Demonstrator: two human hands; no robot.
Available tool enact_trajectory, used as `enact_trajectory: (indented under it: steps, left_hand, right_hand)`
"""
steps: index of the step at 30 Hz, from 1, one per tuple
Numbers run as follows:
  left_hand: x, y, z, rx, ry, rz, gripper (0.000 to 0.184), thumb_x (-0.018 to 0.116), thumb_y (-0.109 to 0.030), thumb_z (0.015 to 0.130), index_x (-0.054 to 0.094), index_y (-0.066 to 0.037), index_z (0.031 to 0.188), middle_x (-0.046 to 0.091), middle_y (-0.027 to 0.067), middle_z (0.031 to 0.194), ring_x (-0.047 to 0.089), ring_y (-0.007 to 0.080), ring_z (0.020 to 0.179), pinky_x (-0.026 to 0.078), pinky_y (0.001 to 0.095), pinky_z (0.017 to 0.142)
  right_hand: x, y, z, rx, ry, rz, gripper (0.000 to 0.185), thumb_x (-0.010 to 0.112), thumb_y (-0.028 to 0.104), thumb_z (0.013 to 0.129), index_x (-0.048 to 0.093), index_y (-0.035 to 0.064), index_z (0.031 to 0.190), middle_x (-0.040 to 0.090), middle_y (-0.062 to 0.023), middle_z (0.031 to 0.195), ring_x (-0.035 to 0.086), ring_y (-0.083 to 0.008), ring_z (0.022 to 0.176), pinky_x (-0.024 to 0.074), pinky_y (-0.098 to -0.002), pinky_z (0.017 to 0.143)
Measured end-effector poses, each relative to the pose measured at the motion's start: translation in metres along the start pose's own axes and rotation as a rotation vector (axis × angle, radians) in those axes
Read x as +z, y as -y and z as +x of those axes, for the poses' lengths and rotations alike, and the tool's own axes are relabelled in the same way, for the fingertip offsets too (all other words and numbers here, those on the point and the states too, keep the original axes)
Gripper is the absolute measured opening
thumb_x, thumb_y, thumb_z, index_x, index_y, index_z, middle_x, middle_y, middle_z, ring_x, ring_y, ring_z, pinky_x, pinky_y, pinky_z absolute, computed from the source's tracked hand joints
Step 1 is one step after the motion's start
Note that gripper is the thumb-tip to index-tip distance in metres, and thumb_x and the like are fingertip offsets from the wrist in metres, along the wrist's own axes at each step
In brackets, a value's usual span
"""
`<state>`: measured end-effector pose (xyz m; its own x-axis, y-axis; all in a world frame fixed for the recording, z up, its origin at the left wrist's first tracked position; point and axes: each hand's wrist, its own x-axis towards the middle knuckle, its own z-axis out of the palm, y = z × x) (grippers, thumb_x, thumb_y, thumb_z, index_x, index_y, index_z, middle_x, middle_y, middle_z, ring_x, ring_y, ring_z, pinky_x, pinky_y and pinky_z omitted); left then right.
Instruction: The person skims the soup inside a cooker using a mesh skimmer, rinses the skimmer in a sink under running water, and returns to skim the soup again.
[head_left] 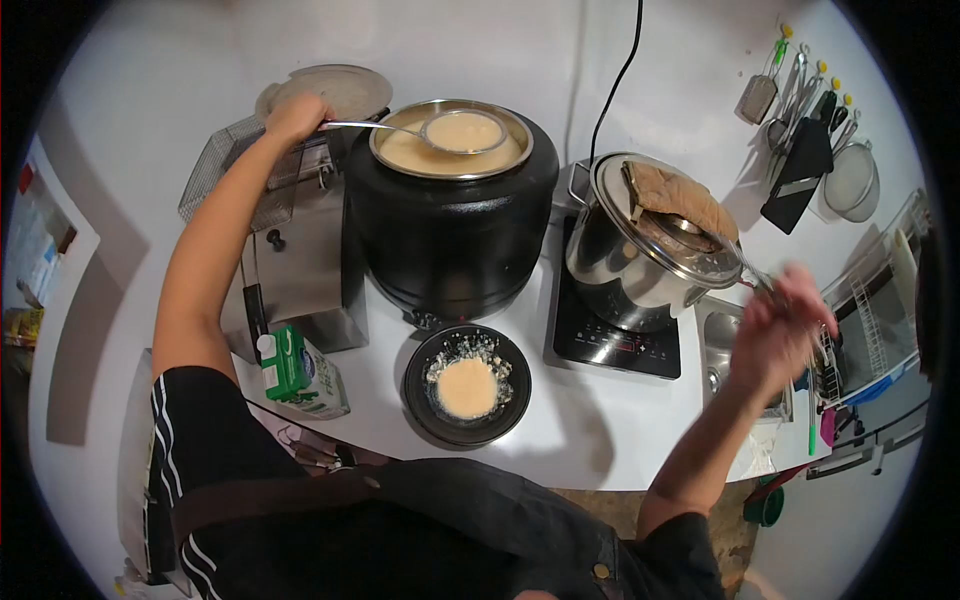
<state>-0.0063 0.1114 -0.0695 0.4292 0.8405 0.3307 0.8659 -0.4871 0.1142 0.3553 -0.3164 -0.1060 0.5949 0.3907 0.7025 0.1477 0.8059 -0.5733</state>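
My left hand [298, 118] is closed on the long handle of a ladle [464, 131]. The ladle's round bowl, full of pale creamy liquid, is over the open black soup kettle [455, 225], which holds the same liquid. My right hand [780, 330] is smeared by motion, beside the handle of a metal utensil [690, 232] that lies on the lidded steel pot [630, 265]; its grip cannot be made out. A folded brown cloth [680, 195] rests on the lid. In front of the kettle, a black bowl [420, 385] holds pale liquid and white crumbs.
The pot stands on a black induction cooker [610, 352]. A green and white carton [305, 375] is at the left, near a fryer with a wire basket [215, 165]. At the right are a sink [718, 345], a dish rack [875, 320] and hanging utensils [800, 150].
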Motion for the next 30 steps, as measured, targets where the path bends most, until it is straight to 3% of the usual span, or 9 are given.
enact_trajectory:
  steps: [2, 3, 5, 11, 17, 19, 25, 28, 30]
  left_hand:
    - [-0.007, -0.005, -0.005, 0.038, 0.003, 0.075, 0.021, 0.050, -0.023, 0.064, 0.061, -0.006, 0.063, 0.058, 0.0142, 0.070, 0.054, 0.0281, 0.069, 0.040, 0.0376, 0.063]
    - [-0.005, -0.001, -0.004, 0.035, 0.005, 0.072, 0.021, 0.050, -0.023, 0.064, 0.061, -0.006, 0.063, 0.058, 0.0142, 0.070, 0.054, 0.0281, 0.069, 0.040, 0.0376, 0.063]
    - [0.003, 0.007, 0.000, 0.040, -0.069, 0.047, 0.018, 0.051, -0.022, 0.063, 0.061, -0.007, 0.063, 0.059, 0.0149, 0.072, 0.055, 0.0289, 0.071, 0.040, 0.0397, 0.062]
    - [-0.009, 0.000, -0.010, 0.045, 0.027, 0.160, 0.015, 0.052, -0.021, 0.061, 0.062, -0.010, 0.062, 0.061, 0.0135, 0.077, 0.056, 0.0296, 0.075, 0.041, 0.0416, 0.064]
    - [-0.003, 0.015, -0.005, -0.004, 0.001, 0.123, 0.017, 0.051, -0.023, 0.060, 0.063, -0.011, 0.063, 0.061, 0.0117, 0.077, 0.056, 0.0289, 0.074, 0.041, 0.0395, 0.061]
    - [-0.002, 0.017, -0.007, -0.025, -0.004, 0.097, 0.018, 0.051, -0.024, 0.060, 0.063, -0.011, 0.063, 0.061, 0.0114, 0.076, 0.056, 0.0285, 0.073, 0.041, 0.0387, 0.061]
    - [-0.007, 0.010, -0.013, -0.037, 0.041, -0.022, 0.018, 0.050, -0.024, 0.061, 0.063, -0.011, 0.061, 0.061, 0.0121, 0.073, 0.056, 0.0279, 0.071, 0.041, 0.0376, 0.062]
    - [-0.002, 0.010, -0.016, -0.114, 0.017, -0.002, 0.019, 0.049, -0.024, 0.062, 0.063, -0.011, 0.061, 0.060, 0.0126, 0.074, 0.057, 0.0278, 0.072, 0.041, 0.0379, 0.063]
    - [0.000, 0.010, -0.011, -0.092, 0.000, 0.031, 0.019, 0.049, -0.024, 0.063, 0.063, -0.012, 0.061, 0.060, 0.0127, 0.074, 0.057, 0.0278, 0.073, 0.041, 0.0380, 0.064]
  right_hand:
    - [0.049, -0.039, 0.024, -0.304, 0.244, -0.525, 0.026, 0.048, 0.024, 0.089, 0.056, 0.0007, 0.084, 0.053, -0.0088, 0.091, 0.056, -0.0169, 0.070, 0.0488, -0.0265, 0.063]
    - [0.082, -0.045, 0.025, 0.061, 0.248, -0.198, 0.023, 0.052, 0.019, 0.087, 0.056, -0.0030, 0.080, 0.052, -0.0090, 0.088, 0.056, -0.0168, 0.068, 0.0493, -0.0267, 0.063]
    - [0.118, -0.078, 0.038, 0.073, 0.413, -0.216, 0.020, 0.054, 0.012, 0.085, 0.056, -0.0057, 0.075, 0.051, -0.0066, 0.077, 0.056, -0.0153, 0.065, 0.0477, -0.0252, 0.059]
    - [0.171, -0.137, 0.060, 0.264, 0.606, -0.340, 0.030, 0.059, 0.021, 0.083, 0.058, -0.0058, 0.070, 0.053, -0.0080, 0.070, 0.056, -0.0137, 0.057, 0.0460, -0.0242, 0.053]
    - [0.187, -0.150, 0.080, 0.110, 0.661, -0.557, 0.034, 0.059, 0.027, 0.083, 0.059, -0.0050, 0.070, 0.055, -0.0076, 0.065, 0.057, -0.0115, 0.056, 0.0472, -0.0231, 0.053]
    - [0.192, -0.140, 0.080, 0.294, 0.611, -0.473, 0.037, 0.058, 0.029, 0.083, 0.059, -0.0043, 0.068, 0.056, -0.0078, 0.061, 0.057, -0.0121, 0.054, 0.0467, -0.0238, 0.052]
    - [0.195, -0.170, 0.092, 0.004, 0.674, -0.559, 0.044, 0.056, 0.036, 0.084, 0.057, -0.0023, 0.062, 0.055, -0.0071, 0.054, 0.058, -0.0124, 0.051, 0.0463, -0.0242, 0.048]
    - [0.199, -0.159, 0.083, 0.311, 0.577, -0.401, 0.046, 0.054, 0.037, 0.084, 0.057, -0.0039, 0.063, 0.055, -0.0074, 0.054, 0.058, -0.0126, 0.050, 0.0457, -0.0246, 0.047]
    - [0.199, -0.170, 0.077, 0.221, 0.588, -0.436, 0.046, 0.054, 0.037, 0.084, 0.057, -0.0034, 0.062, 0.055, -0.0073, 0.053, 0.058, -0.0127, 0.049, 0.0456, -0.0244, 0.047]
